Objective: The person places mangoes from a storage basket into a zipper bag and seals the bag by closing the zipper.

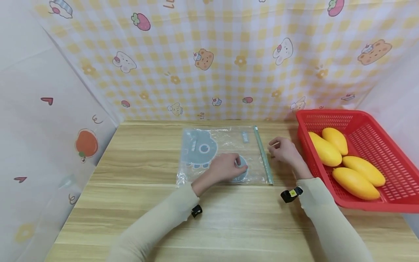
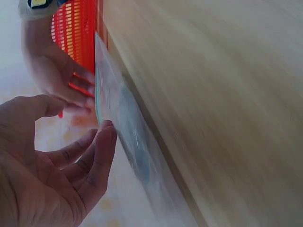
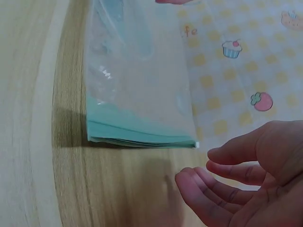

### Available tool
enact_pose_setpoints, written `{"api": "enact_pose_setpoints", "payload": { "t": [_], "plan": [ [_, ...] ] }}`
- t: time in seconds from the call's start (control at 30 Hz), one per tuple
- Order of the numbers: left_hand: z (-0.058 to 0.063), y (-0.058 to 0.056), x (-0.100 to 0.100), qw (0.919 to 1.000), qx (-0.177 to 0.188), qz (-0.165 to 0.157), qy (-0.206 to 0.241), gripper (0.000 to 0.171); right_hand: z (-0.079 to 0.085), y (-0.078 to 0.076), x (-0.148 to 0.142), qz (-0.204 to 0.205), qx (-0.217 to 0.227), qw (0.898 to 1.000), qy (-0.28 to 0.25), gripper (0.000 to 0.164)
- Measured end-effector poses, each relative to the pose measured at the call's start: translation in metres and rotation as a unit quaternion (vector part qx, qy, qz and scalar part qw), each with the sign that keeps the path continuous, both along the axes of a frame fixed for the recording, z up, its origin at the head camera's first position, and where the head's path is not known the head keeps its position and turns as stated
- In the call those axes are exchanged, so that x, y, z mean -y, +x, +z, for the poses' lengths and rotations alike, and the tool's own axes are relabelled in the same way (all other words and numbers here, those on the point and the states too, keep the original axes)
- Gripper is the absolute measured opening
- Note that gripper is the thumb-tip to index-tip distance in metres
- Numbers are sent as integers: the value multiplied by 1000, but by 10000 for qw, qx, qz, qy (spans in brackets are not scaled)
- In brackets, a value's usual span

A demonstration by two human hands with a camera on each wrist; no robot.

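Observation:
A clear zip bag [image 1: 226, 142] with a blue-grey cartoon print lies flat on the wooden table, its green zip edge [image 1: 263, 156] toward the right. My left hand [image 1: 226, 167] is over the lower middle of the bag, fingers loosely bent with a gap between thumb and fingertips; in the left wrist view the fingertips overlap the bag's surface. Just right of the zip edge hovers my right hand [image 1: 284, 151], its thumb and fingers apart with nothing between them. The right wrist view shows the zip end [image 3: 142, 137] closed flat, near the fingertips [image 3: 187, 177].
A red plastic basket [image 1: 356, 207] stands at the right, beside my right forearm, with several yellow mangoes [image 1: 356, 182] inside. A checked cloth [image 1: 229, 80] hangs behind the table's back edge, and a pale sheet [image 1: 42, 145] covers the left side.

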State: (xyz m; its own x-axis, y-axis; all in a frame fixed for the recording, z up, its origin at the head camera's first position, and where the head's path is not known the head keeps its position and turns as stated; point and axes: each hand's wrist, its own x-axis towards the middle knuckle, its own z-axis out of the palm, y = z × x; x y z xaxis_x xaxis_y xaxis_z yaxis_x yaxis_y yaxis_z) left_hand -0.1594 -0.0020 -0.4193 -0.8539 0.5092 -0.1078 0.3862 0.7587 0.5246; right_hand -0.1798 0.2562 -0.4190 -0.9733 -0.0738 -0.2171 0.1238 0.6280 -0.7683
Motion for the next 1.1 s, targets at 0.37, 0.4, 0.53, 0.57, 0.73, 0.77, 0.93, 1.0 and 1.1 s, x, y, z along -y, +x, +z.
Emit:
{"api": "enact_pose_setpoints", "payload": {
  "t": [0.37, 0.4, 0.53, 0.57, 0.73, 0.77, 0.93, 1.0, 1.1],
  "plan": [
    [-2, -6, -48, 9991, 148, 384, 39, 32, -12, -12, -3, -119, 446, 9969, -638, 32],
    [-3, -7, -52, 9991, 145, 395, 27, 33, -13, -13, -3, -127, 467, 9965, -679, 32],
    [-8, -9, -68, 9984, 217, 526, 24, 37, -14, -16, -3, -102, 479, 9952, -844, 32],
    [-9, -10, -71, 9980, 263, 578, 21, 38, -14, -16, -3, -87, 475, 9951, -861, 32],
    [-18, -14, -86, 9954, 413, 853, -132, 46, -14, -18, -3, -50, 474, 9955, -816, 33],
    [-19, -14, -88, 9948, 414, 907, -192, 46, -15, -18, -4, -47, 460, 9958, -787, 33],
    [-29, -18, -99, 9910, 311, 1132, -642, 48, -17, -19, -5, 69, 395, 9973, -623, 32],
    [-31, -19, -101, 9893, 251, 1200, -792, 49, -18, -19, -5, 89, 413, 9975, -570, 31],
    [-32, -19, -104, 9879, 141, 1238, -928, 48, -19, -21, -5, 87, 463, 9973, -565, 31]
  ]
}}
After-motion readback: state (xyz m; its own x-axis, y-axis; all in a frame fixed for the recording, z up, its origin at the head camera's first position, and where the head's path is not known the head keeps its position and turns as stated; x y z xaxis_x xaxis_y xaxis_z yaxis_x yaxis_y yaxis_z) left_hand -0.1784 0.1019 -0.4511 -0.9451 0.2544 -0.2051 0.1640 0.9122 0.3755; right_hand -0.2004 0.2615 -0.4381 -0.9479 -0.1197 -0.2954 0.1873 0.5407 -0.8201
